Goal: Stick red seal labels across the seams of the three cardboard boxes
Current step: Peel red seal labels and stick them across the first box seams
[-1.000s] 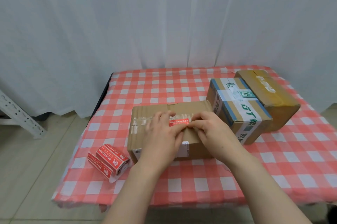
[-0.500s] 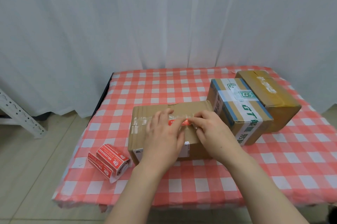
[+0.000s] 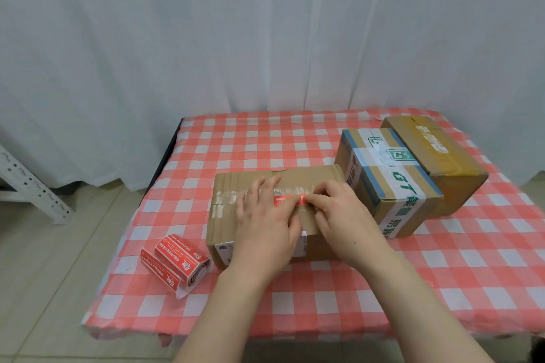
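A plain cardboard box (image 3: pixel 227 224) stands nearest me, with clear tape along its top seam. A red seal label (image 3: pixel 287 200) lies on that seam. My left hand (image 3: pixel 265 227) rests flat on the box top, fingers straight, thumb on the label. My right hand (image 3: pixel 342 215) has its fingers bent and pinches the label's right end against the box. A box with blue and green printed tape (image 3: pixel 389 176) stands just to the right, touching the first. Beside it is a yellow-brown taped box (image 3: pixel 439 156). I see no red label on either of those two.
A roll of red seal labels (image 3: pixel 177 259) lies on the red-and-white checked tablecloth (image 3: pixel 250 144), left of the near box. A white curtain (image 3: pixel 265 38) hangs behind the table. A metal shelf leg (image 3: pixel 26 182) stands on the floor at the left.
The label, held slightly above the box between both hands, has come down onto the seam. My left thumb has slid over it. Both hands stay on the box top.
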